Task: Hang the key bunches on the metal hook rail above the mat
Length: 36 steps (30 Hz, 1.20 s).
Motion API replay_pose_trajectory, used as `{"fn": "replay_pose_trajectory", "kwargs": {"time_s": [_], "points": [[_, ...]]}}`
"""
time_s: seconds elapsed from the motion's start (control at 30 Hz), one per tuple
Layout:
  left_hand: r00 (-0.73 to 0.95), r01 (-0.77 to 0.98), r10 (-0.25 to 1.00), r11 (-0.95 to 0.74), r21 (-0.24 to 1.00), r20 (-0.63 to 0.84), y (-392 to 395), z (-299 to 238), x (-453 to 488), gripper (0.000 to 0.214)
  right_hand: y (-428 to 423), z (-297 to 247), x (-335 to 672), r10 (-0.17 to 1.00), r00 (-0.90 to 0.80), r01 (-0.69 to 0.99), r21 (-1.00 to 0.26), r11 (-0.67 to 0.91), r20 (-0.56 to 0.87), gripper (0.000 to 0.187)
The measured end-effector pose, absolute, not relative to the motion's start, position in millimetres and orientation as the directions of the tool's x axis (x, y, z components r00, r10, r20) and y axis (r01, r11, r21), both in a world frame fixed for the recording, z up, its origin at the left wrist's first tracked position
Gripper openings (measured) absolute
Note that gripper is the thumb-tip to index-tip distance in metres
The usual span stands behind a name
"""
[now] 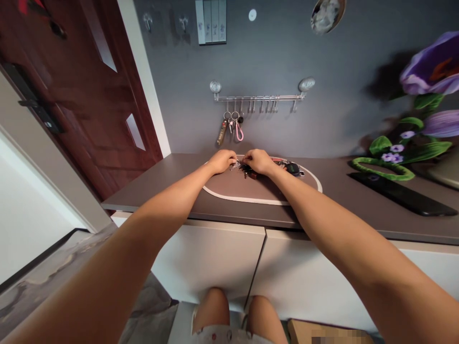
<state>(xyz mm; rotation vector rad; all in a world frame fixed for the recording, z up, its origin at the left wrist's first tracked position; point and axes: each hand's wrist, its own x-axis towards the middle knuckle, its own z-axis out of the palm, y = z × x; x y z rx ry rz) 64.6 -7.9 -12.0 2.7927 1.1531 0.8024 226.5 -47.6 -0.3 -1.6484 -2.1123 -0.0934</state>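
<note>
Both my arms reach out over a brown oval mat (251, 191) with a white rim on a brown cabinet top. My left hand (222, 160) is curled with its fingers closed on a bunch of keys (237, 166) at the mat's far edge. My right hand (258, 161) is also curled, its fingertips pinching dark keys (247, 171) right beside the left hand. More keys and a dark fob (292, 167) lie on the mat to the right of my right hand.
A metal hook rail (260, 98) on the grey wall holds key rings and a pink loop (239, 132). A dark flat device (401, 193) and a green ring (382, 169) lie at the right. A red-brown door (82, 95) stands at the left.
</note>
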Motion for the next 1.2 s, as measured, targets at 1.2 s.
{"fn": "replay_pose_trajectory", "kwargs": {"time_s": [1.2], "points": [[0.390,-0.012,0.889,-0.256,0.967,0.240,-22,-2,72,0.008,-58,6,219,0.857,-0.095,0.724,-0.555,0.409,0.507,0.022]]}}
